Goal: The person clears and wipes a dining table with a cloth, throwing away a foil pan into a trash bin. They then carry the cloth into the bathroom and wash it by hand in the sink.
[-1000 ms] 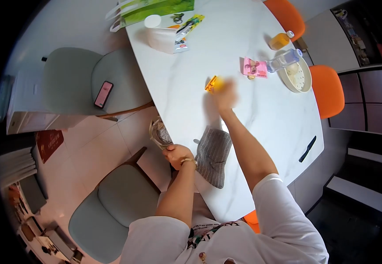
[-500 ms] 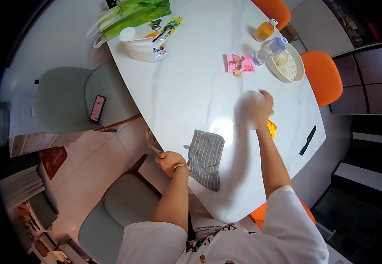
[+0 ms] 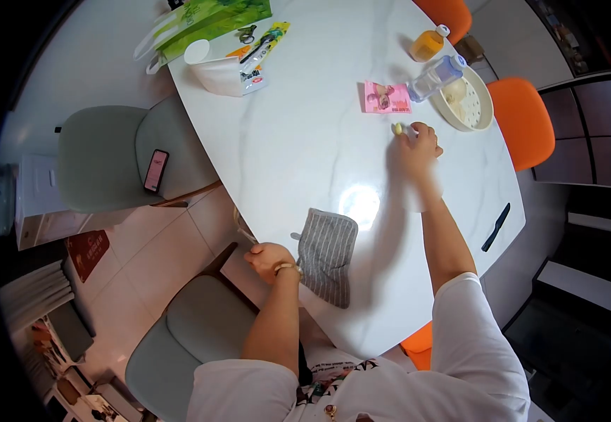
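Below the pink packet, my right hand is over the white table, fingers curled with a small pale green piece at their tips. A whitish blur, too smeared to identify, lies by that wrist. My left hand is closed around the edge or handle of a bag at the table's left side; the table hides most of the bag. Close to this hand, a grey striped cloth lies on the table.
An orange bottle, a clear bottle and a cream basket stand at the upper right. A black knife lies near the right edge. A green bag, scissors and packages are upper left. Grey chairs stand left, orange ones right.
My right hand moved right, then slightly up, and the small piece is now at its fingertips. The yellow item it was near is out of sight. My left hand stays at the bag.
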The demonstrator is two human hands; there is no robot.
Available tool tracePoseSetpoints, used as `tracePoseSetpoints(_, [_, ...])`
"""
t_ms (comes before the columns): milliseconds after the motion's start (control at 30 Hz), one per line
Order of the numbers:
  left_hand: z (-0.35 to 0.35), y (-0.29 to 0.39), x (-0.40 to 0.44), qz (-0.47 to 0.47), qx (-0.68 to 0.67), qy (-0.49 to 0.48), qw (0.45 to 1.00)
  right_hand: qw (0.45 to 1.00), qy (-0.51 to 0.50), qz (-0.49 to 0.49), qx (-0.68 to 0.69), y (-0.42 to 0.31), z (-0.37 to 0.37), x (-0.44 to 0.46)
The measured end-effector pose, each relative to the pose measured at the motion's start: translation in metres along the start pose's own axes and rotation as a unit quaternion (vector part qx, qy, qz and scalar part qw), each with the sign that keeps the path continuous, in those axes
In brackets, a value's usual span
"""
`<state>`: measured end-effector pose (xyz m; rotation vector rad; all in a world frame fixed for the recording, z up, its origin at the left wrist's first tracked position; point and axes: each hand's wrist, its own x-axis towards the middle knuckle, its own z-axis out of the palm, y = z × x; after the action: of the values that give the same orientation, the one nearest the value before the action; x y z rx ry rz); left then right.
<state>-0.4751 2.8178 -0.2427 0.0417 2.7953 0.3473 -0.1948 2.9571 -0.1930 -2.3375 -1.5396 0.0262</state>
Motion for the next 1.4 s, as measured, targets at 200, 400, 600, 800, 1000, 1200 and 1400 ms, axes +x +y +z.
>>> tracePoseSetpoints(200, [-0.009,0.005,-0.004,0.008,0.013,0.002,1.000,0.983,0.019,-0.128,0.131,-0.021,0.022,0.027])
tracePoseSetpoints(400, [-0.020,0.010,-0.011,-0.016,-0.018,-0.050,0.998,0.988,-0.040,-0.136,-0.053,-0.042,0.039,0.046])
tracePoseSetpoints(600, [-0.029,0.014,-0.011,-0.017,0.028,-0.103,0.994,0.982,-0.038,-0.159,-0.096,0.018,0.009,-0.004])
tracePoseSetpoints(800, [-0.030,0.013,-0.012,-0.024,0.028,-0.114,0.993,0.994,-0.065,-0.050,-0.077,0.058,-0.027,-0.041])
tracePoseSetpoints(1000, [-0.027,0.012,-0.011,-0.020,0.014,-0.102,0.995,0.946,-0.072,-0.231,0.216,-0.021,-0.020,-0.134])
tracePoseSetpoints(1200, [-0.023,0.011,-0.011,0.011,0.016,-0.040,0.999,0.913,-0.273,-0.283,0.106,-0.056,-0.027,-0.229])
tracePoseSetpoints(1400, [-0.024,0.011,-0.010,-0.005,-0.001,-0.085,0.996,0.981,-0.100,-0.161,0.038,-0.026,0.005,-0.125])
